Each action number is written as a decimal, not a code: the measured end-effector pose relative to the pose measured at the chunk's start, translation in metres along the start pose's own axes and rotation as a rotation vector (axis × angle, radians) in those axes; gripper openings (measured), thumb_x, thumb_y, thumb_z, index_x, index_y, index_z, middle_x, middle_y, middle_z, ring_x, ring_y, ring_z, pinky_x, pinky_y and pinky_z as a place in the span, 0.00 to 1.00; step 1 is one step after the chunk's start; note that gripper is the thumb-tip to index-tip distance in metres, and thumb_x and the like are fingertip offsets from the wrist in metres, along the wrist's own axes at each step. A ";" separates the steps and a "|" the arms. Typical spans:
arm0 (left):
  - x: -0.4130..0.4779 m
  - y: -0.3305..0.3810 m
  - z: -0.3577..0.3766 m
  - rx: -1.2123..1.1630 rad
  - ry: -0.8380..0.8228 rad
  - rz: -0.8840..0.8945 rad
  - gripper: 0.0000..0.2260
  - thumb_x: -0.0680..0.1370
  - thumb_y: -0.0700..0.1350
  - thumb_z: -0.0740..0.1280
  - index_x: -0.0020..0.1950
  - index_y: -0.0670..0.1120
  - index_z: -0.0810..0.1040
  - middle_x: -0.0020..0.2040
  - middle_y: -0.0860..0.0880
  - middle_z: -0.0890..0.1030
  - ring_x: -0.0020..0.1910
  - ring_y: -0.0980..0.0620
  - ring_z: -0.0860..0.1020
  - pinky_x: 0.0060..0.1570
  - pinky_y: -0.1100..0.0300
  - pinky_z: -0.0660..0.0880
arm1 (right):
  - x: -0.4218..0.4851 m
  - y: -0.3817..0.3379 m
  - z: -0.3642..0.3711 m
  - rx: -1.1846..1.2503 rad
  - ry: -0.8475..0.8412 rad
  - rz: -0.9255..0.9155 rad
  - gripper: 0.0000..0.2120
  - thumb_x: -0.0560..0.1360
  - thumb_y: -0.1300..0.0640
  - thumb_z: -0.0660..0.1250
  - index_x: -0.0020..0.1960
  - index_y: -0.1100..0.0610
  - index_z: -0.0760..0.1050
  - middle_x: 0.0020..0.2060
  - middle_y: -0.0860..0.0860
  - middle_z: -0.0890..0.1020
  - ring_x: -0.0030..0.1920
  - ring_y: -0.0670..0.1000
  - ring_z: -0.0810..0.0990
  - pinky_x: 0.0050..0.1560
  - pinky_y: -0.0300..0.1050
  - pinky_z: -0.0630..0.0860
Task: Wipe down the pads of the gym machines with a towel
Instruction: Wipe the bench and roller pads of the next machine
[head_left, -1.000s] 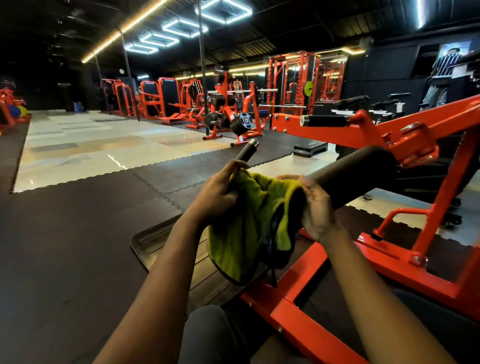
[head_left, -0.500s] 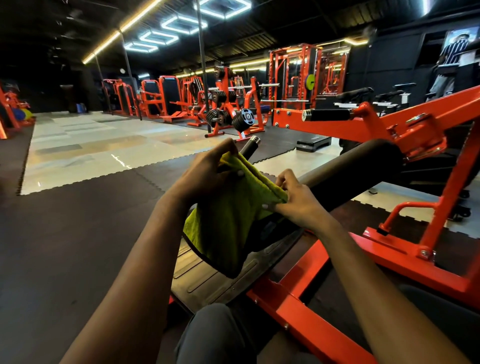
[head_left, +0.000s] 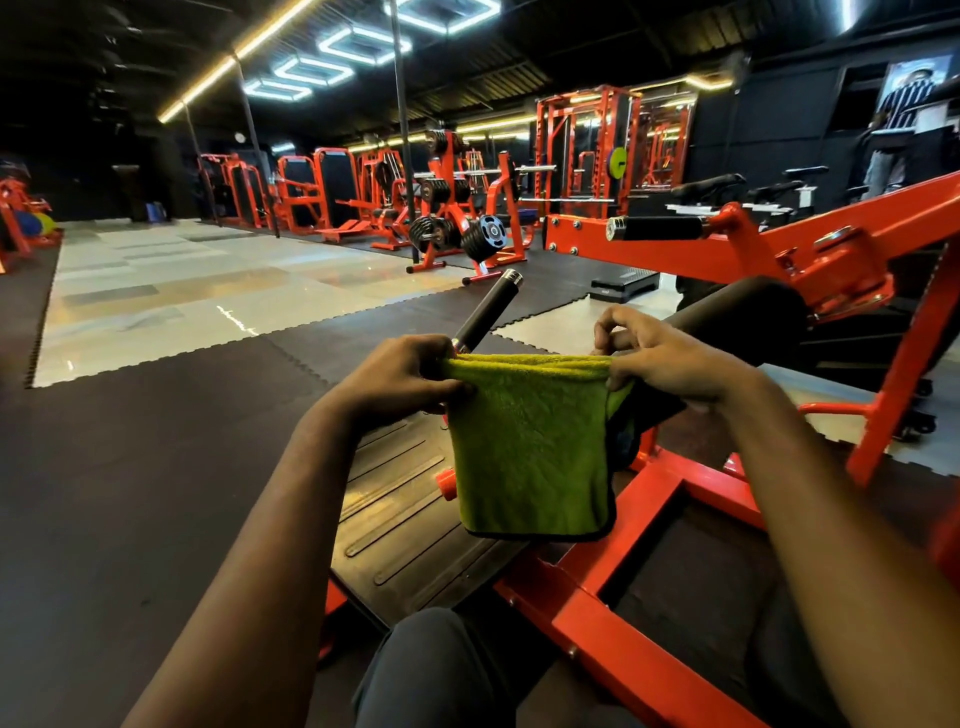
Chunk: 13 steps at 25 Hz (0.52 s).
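Note:
A green towel (head_left: 530, 447) with a dark hem hangs flat in front of me, folded over at its top edge. My left hand (head_left: 400, 384) pinches the towel's upper left corner. My right hand (head_left: 670, 364) pinches the upper right corner, with two fingers raised. Behind my right hand lies the black roller pad (head_left: 743, 322) of the orange machine (head_left: 665, 519); the towel hangs just in front of its near end and hides that end. A black handle bar (head_left: 488, 306) sticks up behind my left hand.
A ribbed black footplate (head_left: 405, 499) lies below the towel. My knee (head_left: 431, 670) shows at the bottom. The machine's orange arm with a black grip (head_left: 660, 227) crosses at the right. Weight racks and more orange machines stand at the back. A person (head_left: 898, 135) stands far right.
The towel was bunched over the pad's end a second ago. Both hands have since lifted it off and pulled it out flat between them.

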<state>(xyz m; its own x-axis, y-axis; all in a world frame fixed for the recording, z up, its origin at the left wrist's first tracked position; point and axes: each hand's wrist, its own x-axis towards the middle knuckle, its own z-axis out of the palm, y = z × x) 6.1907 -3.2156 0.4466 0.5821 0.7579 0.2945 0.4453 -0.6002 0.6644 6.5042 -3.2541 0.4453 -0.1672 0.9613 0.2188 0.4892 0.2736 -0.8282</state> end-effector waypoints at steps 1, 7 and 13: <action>0.004 0.002 0.003 0.020 0.021 0.005 0.06 0.78 0.41 0.71 0.45 0.48 0.75 0.44 0.45 0.79 0.45 0.47 0.83 0.43 0.56 0.83 | 0.002 -0.003 -0.007 0.001 -0.033 0.030 0.17 0.70 0.75 0.64 0.49 0.56 0.69 0.40 0.56 0.75 0.36 0.49 0.77 0.40 0.43 0.76; 0.051 -0.012 0.050 0.051 0.392 -0.195 0.18 0.77 0.40 0.72 0.60 0.45 0.66 0.47 0.42 0.79 0.39 0.46 0.82 0.34 0.53 0.82 | 0.061 0.001 0.004 -0.551 0.528 0.210 0.13 0.71 0.65 0.68 0.50 0.51 0.73 0.51 0.56 0.81 0.54 0.59 0.80 0.52 0.52 0.76; 0.039 -0.072 0.101 0.194 0.168 -0.253 0.14 0.78 0.41 0.69 0.63 0.44 0.73 0.58 0.48 0.79 0.55 0.50 0.79 0.54 0.54 0.79 | 0.040 0.068 0.123 -1.072 0.236 0.035 0.40 0.73 0.23 0.49 0.76 0.45 0.66 0.81 0.52 0.57 0.81 0.64 0.44 0.69 0.79 0.38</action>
<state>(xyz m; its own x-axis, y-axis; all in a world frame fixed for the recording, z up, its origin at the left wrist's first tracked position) 6.2506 -3.1684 0.3408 0.3242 0.9103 0.2572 0.6908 -0.4136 0.5931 6.4251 -3.2007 0.3341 -0.0269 0.9197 0.3918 0.9996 0.0215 0.0181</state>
